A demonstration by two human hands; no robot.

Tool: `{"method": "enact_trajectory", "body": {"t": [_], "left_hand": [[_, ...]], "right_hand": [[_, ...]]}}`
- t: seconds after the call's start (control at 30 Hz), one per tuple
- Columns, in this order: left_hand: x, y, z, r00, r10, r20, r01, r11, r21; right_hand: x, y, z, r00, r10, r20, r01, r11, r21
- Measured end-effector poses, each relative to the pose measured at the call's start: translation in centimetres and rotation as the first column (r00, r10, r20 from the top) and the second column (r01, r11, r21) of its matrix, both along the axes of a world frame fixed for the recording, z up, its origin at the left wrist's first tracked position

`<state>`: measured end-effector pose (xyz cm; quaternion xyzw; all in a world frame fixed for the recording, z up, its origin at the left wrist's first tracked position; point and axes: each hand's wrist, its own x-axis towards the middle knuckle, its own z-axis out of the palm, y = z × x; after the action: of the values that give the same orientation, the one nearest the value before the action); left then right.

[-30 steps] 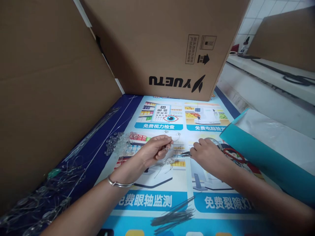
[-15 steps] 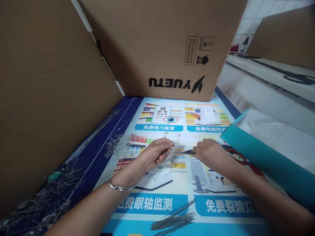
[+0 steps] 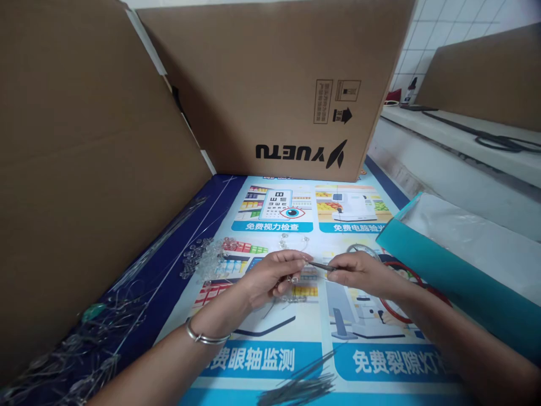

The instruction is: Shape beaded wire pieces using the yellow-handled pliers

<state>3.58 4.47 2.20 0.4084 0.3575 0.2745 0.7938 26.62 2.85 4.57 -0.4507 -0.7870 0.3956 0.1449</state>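
My left hand is closed in a pinch on a thin wire with clear beads hanging at its fingers. From the right, my right hand grips a pair of slim dark pliers, whose tip meets the wire at my left fingertips. Just beyond my left hand, a few clear beads on wire lie on the printed mat. More beaded wire shows below that hand. To its left lies a pile of loose clear beads.
Cut grey wires lie in a bundle at the near edge. Tangled beaded wires cover the left side. A teal box stands at right, beside a red-rimmed ring. Cardboard walls off the back and left.
My right hand has brought the pliers left, so their tip now reaches my left fingertips. The whole view has shifted slightly.
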Motion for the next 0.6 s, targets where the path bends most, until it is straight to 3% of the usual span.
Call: {"method": "enact_trajectory", "body": {"t": [0.17, 0.37, 0.6], "left_hand": [[0.10, -0.24, 0.14, 1.000, -0.010, -0.006, 0.010, 1.000, 0.026], [0.14, -0.40, 0.26, 0.999, 0.025, -0.044, -0.022, 0.998, 0.063], [0.65, -0.97, 0.19, 0.994, -0.008, -0.108, 0.021, 0.993, 0.120]], "right_hand": [[0.23, 0.29, -0.66, 0.996, -0.041, -0.078, 0.031, 0.992, -0.120], [0.51, 0.46, -0.71, 0.999, -0.041, -0.020, 0.041, 0.999, 0.013], [0.09, 0.17, -0.92, 0.994, -0.083, 0.067, 0.071, 0.983, 0.169]]}}
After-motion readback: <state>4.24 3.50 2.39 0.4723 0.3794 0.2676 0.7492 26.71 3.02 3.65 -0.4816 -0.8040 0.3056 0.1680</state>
